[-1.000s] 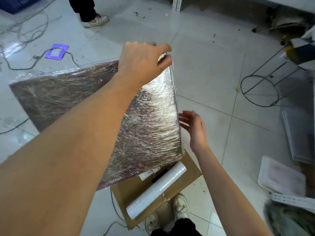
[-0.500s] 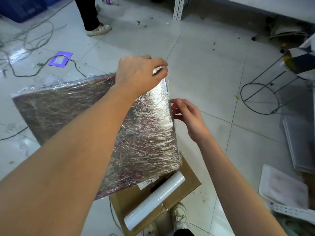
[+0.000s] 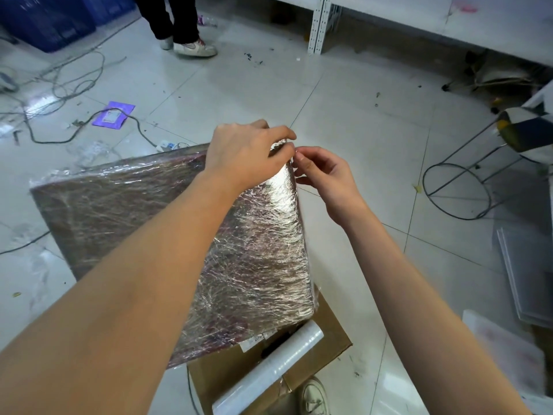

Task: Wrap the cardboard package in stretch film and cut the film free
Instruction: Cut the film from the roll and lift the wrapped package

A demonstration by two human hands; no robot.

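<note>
A large flat cardboard package (image 3: 125,217), covered in shiny crinkled stretch film, stands tilted on the floor in front of me. My left hand (image 3: 242,154) grips its top right corner from above, fingers curled over the edge. My right hand (image 3: 323,175) is at that same corner, fingertips pinching the film at the right edge. The roll of stretch film (image 3: 269,369) lies on a flat brown cardboard box (image 3: 332,339) at my feet, below the package.
A person's legs and shoes (image 3: 191,46) stand at the back. Cables (image 3: 59,85) and a purple sheet (image 3: 113,113) lie on the tiled floor at left. A wire stand (image 3: 457,190) and white panels (image 3: 526,265) are at right. Shelving (image 3: 323,22) lines the back.
My right hand rose from beside the package's right edge to its top right corner and now pinches the film there. My left hand kept its grip on the corner.
</note>
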